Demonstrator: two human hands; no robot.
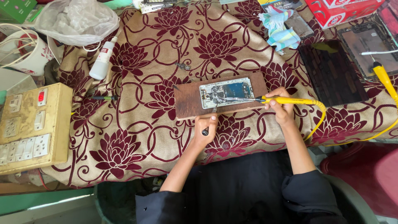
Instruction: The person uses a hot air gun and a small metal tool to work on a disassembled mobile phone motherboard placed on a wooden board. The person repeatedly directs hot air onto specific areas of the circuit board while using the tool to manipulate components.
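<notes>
The right hand (282, 108) grips a yellow soldering iron (286, 100), and its tip touches the open phone (226, 92). The left hand (206, 127) pinches a thin dark tool (209, 122) just below it. The phone lies on a brown wooden board (188, 101) in the middle of the frame, on a soft gold cloth (137, 137) with dark red flowers. A red box (344, 10) sits at the upper right. A white bottle (103, 60) lies at the upper left, and a yellowish switch board (33, 128) sits at the left.
</notes>
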